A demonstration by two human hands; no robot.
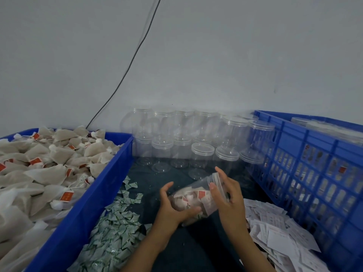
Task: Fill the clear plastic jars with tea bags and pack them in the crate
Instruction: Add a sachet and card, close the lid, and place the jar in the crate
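1. My left hand [172, 205] cups the lower body of a jar [198, 195], fingers curled under and around it, thumb up along its near side.
2. My right hand [228, 195] sits at the jar's top end, fingers closed over the lid [217, 180], index finger raised and straight.
3. The jar lies tilted, lid end up and to the right, held above the dark mat [186, 248]. Tea bags [193, 199] with red tags fill most of it.
4. Bin [82, 203] on my left, solid blue walls, heaped with loose tea bags, pale pouches with strings and red tags.
5. Between bin and my left arm: a spill of small green-and-white packets [115, 228] on the mat.
6. Crate [314, 173] on my right, blue lattice walls. Filled jars show through the lattice; lids visible over its top edge.
7. At the crate's foot, beside my right arm: a pile of white paper slips [275, 230].
8. Ahead, against the wall [196, 55]: empty jars [202, 154], lidded, stacked in two tiers, several across.
9. A dark cable [125, 73] runs down the wall to behind the bin.
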